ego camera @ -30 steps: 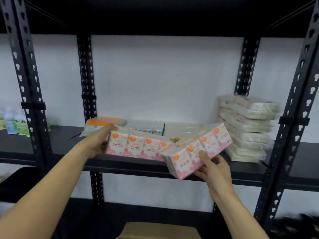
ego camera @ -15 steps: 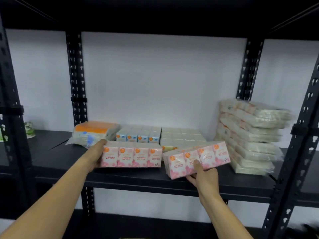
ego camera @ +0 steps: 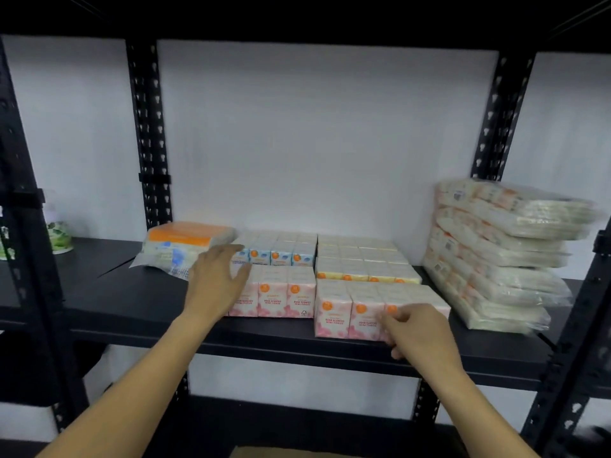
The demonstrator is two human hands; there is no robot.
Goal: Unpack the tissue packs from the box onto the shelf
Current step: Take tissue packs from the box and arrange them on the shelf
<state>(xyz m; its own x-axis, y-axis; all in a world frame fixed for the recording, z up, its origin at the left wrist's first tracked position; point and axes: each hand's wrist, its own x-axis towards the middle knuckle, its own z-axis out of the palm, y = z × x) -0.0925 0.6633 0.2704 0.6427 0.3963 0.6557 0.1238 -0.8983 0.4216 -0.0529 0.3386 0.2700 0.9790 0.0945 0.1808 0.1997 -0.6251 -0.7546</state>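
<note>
Both pink packs sat on the shelf (ego camera: 139,299). Your left hand (ego camera: 216,282) hovered, fingers spread, holding nothing, over the left pink pack (ego camera: 274,294), likely squaring it against the blue packs (ego camera: 277,252) behind. Your right hand (ego camera: 418,328) had loosely curled fingers on the right pink pack (ego camera: 350,309), which sat close to the shelf's front edge; push it back. Open room lay left, by the orange pack (ego camera: 185,244). The box (ego camera: 264,452) waited below.
</note>
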